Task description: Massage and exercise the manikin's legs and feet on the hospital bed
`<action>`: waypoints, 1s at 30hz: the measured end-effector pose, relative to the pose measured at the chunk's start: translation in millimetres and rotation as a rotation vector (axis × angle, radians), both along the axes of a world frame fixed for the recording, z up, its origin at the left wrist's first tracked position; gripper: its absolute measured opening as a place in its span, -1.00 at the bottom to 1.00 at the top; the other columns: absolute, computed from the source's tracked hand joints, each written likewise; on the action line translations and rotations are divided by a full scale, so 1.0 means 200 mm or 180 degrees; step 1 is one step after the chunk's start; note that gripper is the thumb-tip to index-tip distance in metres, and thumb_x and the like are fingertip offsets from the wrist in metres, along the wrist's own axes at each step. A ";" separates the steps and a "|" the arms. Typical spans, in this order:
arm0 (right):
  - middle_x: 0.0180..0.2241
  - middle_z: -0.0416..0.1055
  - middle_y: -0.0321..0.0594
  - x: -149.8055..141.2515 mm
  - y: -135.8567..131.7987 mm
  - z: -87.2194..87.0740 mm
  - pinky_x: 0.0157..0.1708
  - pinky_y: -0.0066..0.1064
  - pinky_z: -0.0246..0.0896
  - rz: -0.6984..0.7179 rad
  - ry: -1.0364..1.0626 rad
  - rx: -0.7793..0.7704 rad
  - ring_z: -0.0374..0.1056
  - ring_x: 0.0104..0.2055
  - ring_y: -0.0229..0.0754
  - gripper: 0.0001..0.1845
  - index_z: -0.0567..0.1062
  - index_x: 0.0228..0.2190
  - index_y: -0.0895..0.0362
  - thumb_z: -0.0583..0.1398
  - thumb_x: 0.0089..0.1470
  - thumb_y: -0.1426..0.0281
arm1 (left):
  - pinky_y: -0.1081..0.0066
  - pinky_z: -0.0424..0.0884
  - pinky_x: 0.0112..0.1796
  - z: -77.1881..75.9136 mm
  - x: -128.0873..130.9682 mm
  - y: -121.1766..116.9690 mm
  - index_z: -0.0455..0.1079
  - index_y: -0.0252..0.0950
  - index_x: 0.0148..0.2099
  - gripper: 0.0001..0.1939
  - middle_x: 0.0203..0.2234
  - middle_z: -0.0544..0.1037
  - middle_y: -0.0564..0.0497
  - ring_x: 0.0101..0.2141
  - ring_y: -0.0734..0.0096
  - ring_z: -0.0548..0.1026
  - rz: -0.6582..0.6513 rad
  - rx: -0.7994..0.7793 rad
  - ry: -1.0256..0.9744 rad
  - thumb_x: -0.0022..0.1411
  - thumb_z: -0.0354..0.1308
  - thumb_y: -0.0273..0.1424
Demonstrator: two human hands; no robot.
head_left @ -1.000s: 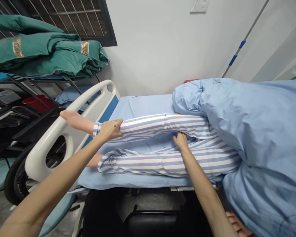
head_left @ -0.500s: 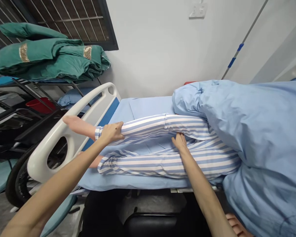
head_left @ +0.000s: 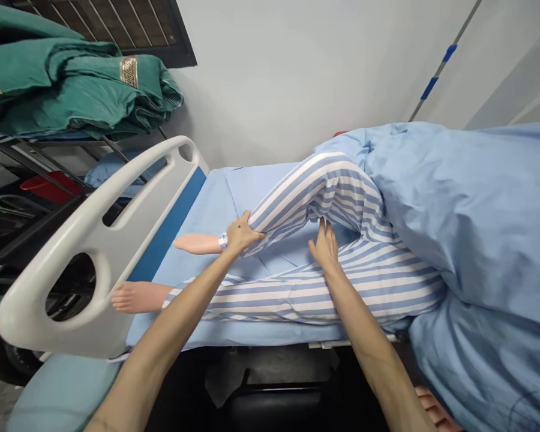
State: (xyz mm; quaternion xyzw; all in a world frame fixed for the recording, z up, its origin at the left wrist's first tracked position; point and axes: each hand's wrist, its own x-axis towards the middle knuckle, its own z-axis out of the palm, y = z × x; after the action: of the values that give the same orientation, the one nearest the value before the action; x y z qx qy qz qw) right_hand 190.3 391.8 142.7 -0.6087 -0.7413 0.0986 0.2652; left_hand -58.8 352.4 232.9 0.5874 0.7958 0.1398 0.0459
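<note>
A lying figure's far leg [head_left: 292,192], in blue-and-white striped trousers, is bent with the knee raised above the bed. My left hand [head_left: 243,234] is closed around its lower shin, just above the ankle; the bare foot [head_left: 197,243] sticks out beyond. Under the bent knee is my right hand [head_left: 325,245], fingers stretched upward and thumb apart, fingertips at the trouser cloth. The near leg [head_left: 279,300] lies straight along the mattress, its bare foot [head_left: 139,297] towards the footboard. Both feet look smooth, like a manikin's.
A white footboard [head_left: 117,225] closes the bed's left end. A light blue quilt [head_left: 468,210] covers the figure's upper part. Green folded cloth [head_left: 85,90] lies on a rack at the left. A pole [head_left: 443,60] leans against the wall; a hand [head_left: 434,411] hangs beside the bed.
The far leg has gone from nearly straight to bent, its knee rising and its foot sliding right, away from the footboard. My left hand moved right with the shin; the view shifted slightly.
</note>
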 end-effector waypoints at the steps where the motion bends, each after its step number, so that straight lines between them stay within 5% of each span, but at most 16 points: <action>1: 0.30 -0.04 0.19 0.00 0.00 0.00 0.13 -0.04 0.14 0.0000 0.0012 -0.0003 0.04 0.27 0.18 -0.16 -0.08 0.33 0.24 0.08 0.06 0.42 | 0.32 0.38 -0.22 -0.02 0.04 0.01 0.23 -0.15 0.07 -0.36 -0.14 0.56 -0.02 -0.13 0.10 0.52 0.0018 -0.0005 -0.0075 -0.07 0.24 -0.12; 10: 0.29 0.00 0.19 0.01 0.02 -0.03 0.16 -0.07 0.12 -0.0008 -0.0065 -0.0151 0.05 0.28 0.15 -0.20 -0.01 0.30 0.28 0.08 0.06 0.42 | 0.35 0.36 -0.25 -0.12 0.10 0.01 0.22 -0.14 0.06 -0.39 -0.17 0.55 0.03 -0.15 0.15 0.51 0.0027 0.0010 -0.0396 -0.05 0.24 -0.13; 15: 0.27 0.03 0.20 0.02 -0.01 -0.02 0.16 -0.11 0.11 -0.0051 -0.0080 -0.0252 0.10 0.25 0.14 -0.17 -0.05 0.32 0.31 0.08 0.06 0.42 | 0.36 0.33 -0.25 -0.01 -0.02 -0.04 0.26 -0.18 0.04 -0.44 -0.14 0.56 -0.02 -0.15 0.15 0.51 -0.0211 -0.0045 -0.0150 -0.01 0.20 -0.15; 23: 0.30 0.04 0.11 0.01 -0.02 -0.02 0.17 -0.20 0.12 -0.0069 -0.0015 -0.0304 0.11 0.27 0.08 -0.18 -0.07 0.34 0.24 0.08 0.09 0.42 | 0.30 0.35 -0.24 0.22 -0.44 -0.22 0.31 -0.18 -0.01 -0.49 -0.06 0.57 -0.11 -0.10 0.00 0.52 -0.0458 -0.0338 0.0952 -0.02 0.17 -0.13; 30: 0.28 0.09 0.11 0.00 -0.02 -0.06 0.16 -0.24 0.11 0.0095 -0.0396 -0.0665 0.18 0.23 0.07 -0.30 0.10 0.29 0.21 0.08 0.14 0.40 | 0.26 0.37 -0.25 0.27 -0.58 -0.34 0.33 -0.22 -0.08 -0.59 -0.12 0.57 -0.18 -0.13 -0.02 0.53 -0.0806 -0.0404 0.1502 0.01 0.15 -0.19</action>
State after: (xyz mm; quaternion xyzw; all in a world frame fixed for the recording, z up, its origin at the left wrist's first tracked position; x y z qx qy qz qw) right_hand 189.3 388.3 130.8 -0.6268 -0.7510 0.1413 0.1523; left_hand -173.8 283.6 286.3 0.6945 0.7119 -0.0579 -0.0870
